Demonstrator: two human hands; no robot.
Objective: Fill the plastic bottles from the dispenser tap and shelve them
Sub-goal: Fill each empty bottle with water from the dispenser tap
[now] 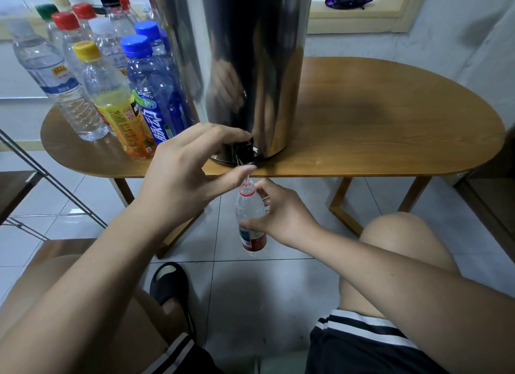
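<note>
Filling step in hand. Left hand (pixel 189 167), fingers pinching black tap (pixel 245 148) at dispenser (pixel 250 53) base on desk (pixel 376 122). Right hand (pixel 281 214), fingers grasping uncapped bottle (pixel 249 214) at 6 o'clock of tap, below desk edge, thin stream entering mouth. Fill level hard to tell. Capped bottles (pixel 111 75) at 10 o'clock. Next, probably: release tap once full, keep bottle upright, cap, shelve.

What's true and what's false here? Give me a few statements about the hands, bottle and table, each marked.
1. The right hand holds a bottle under the tap. True.
2. The left hand lies flat on the table. False: it grips the tap.
3. The held bottle has its cap on. False: it is uncapped.
4. Capped bottles stand left of the dispenser. True.
5. The table is glass. False: it is wood.
</note>
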